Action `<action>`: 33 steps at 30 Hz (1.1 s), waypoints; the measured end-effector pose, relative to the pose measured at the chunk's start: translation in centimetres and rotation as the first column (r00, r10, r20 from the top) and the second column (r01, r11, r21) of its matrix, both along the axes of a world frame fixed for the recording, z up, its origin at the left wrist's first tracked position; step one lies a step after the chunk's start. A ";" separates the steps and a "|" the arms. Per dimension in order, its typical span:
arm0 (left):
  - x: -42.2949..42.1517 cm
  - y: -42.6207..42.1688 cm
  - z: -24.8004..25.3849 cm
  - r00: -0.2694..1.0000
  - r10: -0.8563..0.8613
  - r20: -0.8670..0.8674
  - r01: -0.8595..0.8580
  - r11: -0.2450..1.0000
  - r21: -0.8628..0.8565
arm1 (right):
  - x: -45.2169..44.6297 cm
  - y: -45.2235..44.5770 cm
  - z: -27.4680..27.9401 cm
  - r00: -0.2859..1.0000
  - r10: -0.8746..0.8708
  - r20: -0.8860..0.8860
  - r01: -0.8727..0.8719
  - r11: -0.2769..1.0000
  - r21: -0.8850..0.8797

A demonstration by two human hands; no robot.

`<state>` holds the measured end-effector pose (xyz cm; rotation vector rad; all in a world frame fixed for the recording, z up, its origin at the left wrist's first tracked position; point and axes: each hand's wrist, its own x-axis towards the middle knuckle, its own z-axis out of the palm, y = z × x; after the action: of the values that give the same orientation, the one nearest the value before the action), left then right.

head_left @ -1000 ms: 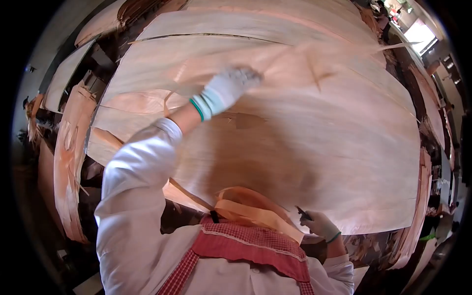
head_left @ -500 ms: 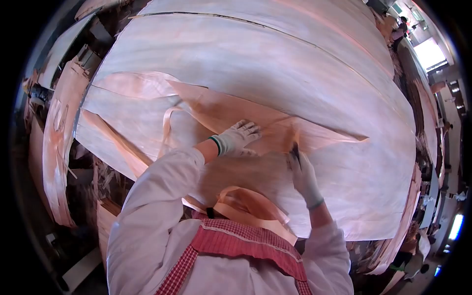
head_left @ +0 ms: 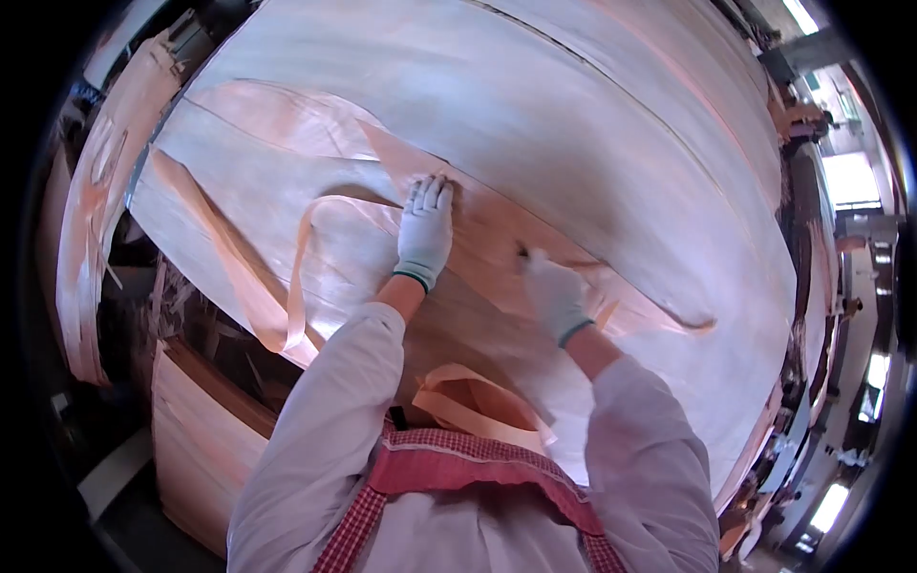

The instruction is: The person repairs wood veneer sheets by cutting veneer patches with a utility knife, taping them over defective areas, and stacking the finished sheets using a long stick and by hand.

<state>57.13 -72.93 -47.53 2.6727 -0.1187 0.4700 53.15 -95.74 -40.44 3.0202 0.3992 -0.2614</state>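
Observation:
My left hand [head_left: 425, 229], in a white glove with a green cuff edge, lies flat with fingers extended on a pinkish piece of wood veneer [head_left: 497, 239]. This piece rests on a large pale veneer sheet [head_left: 592, 153]. Over the same piece, my gloved right hand [head_left: 556, 294] is closed on a small dark tool [head_left: 522, 252], blurred by motion; its blade, if any, cannot be made out. Left of my left hand, a narrow veneer strip [head_left: 302, 253] curls upward. Another curled strip [head_left: 478, 396] lies close to my apron.
A long folded veneer strip [head_left: 224, 253] lies along the sheet's left part. Beyond the near-left edge stands a stack of veneer [head_left: 205, 420], and a ragged sheet [head_left: 100, 220] rises at far left. A person [head_left: 807, 124] is in the background at right.
The view has turned and shifted. My left hand has moved up and left along the veneer piece, its fingers now pointing away. My right hand with the dark tool has moved left.

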 end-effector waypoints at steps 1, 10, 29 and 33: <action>0.0 0.0 -0.1 1.000 0.007 -0.003 -0.007 1.000 0.002 | 0.9 3.3 0.8 0.997 0.041 -0.072 -0.038 0.998 0.043; 0.4 0.7 -0.5 0.997 -0.059 -0.045 0.058 0.998 -0.024 | 4.0 9.0 -3.8 0.989 0.033 -0.146 0.006 0.967 0.256; 0.5 -0.3 0.8 0.999 0.035 -0.003 -0.034 0.967 -0.252 | 12.5 7.2 -1.7 0.807 0.590 0.037 -0.587 0.793 0.163; 0.4 -0.6 1.8 0.993 0.016 -0.116 -0.017 1.000 -0.007 | 11.7 4.3 -2.9 0.836 0.547 -0.028 -0.540 0.832 0.126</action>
<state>57.56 -73.55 -45.71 2.6878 -0.0609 0.3182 64.90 -91.49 -43.30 2.8402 1.2890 -0.2919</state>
